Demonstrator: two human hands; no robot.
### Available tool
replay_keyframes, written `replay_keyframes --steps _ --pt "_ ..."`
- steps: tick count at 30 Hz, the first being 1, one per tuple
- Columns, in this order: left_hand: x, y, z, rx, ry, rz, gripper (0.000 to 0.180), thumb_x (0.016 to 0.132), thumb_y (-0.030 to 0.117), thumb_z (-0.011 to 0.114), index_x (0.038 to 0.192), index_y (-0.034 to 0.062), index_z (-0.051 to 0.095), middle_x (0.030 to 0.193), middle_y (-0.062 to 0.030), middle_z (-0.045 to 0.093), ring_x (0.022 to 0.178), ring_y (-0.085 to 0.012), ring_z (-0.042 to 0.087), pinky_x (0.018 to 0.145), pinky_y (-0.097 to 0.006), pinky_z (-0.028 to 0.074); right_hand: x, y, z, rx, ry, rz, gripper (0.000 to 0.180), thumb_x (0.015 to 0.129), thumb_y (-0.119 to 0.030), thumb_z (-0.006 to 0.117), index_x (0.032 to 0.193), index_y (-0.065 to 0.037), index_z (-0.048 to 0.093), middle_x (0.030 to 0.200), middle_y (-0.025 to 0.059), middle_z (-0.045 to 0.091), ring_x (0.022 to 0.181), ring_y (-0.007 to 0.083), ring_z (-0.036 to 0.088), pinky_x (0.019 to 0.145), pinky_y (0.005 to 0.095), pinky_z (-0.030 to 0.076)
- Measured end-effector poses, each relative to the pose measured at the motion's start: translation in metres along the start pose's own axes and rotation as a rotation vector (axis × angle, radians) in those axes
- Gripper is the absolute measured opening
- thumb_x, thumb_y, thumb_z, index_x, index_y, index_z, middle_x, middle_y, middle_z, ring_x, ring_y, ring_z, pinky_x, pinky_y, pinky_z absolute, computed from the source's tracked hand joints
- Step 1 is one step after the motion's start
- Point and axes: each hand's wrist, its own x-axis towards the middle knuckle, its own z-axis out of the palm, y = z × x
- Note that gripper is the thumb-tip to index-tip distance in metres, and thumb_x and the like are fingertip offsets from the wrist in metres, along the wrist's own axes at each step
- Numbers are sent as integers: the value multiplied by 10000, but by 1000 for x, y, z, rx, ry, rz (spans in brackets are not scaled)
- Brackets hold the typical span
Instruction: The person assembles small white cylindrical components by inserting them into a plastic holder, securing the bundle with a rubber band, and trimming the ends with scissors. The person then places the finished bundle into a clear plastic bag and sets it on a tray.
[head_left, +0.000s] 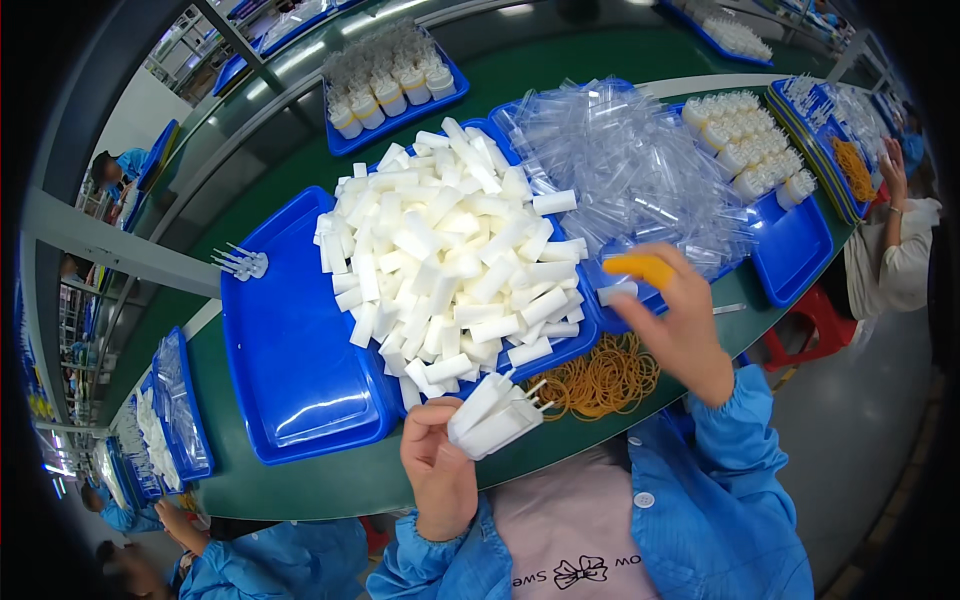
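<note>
In front of my chest, my left hand (pixel 437 468) is closed round a bundle of white foam pieces (pixel 496 416). Thin white prongs stick out from the bundle's right side. My right hand (pixel 678 318), with a yellow finger cover (pixel 640 268) on one finger, is raised over the right edge of the foam tray. A pale translucent piece (pixel 617 291) shows between its thumb and finger, slightly blurred. Just left of it, white foam pieces (pixel 440 260) are heaped on blue trays. Brown rubber bands (pixel 603 378) lie between my two hands.
Clear plastic tubes (pixel 630 160) fill a tray behind my right hand. An almost bare blue tray (pixel 300 340) at left holds one white pronged part (pixel 240 263). Trays of white pronged parts (pixel 390 85) stand farther back and right. Other people (pixel 895 240) sit at both sides.
</note>
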Motion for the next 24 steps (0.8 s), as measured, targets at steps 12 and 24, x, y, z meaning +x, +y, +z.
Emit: replay_keyframes --steps 12,24 --pt "-4 4 -5 -7 15 3 442 845 367 673 1071 37 486 1094 -72 532 893 -114 536 732 -237 434 11 12 -3 -729 10 -181 232 753 -93 637 983 -69 654 940 47 575 887 236 536 810 348 369" --pt "-6 -3 5 277 -160 314 404 666 45 809 1003 0 589 1053 -145 556 942 -210 561 802 -321 462 -17 -32 -10 873 -158 201 161 825 -42 613 979 2 606 916 49 575 841 117 533 794 260 411"
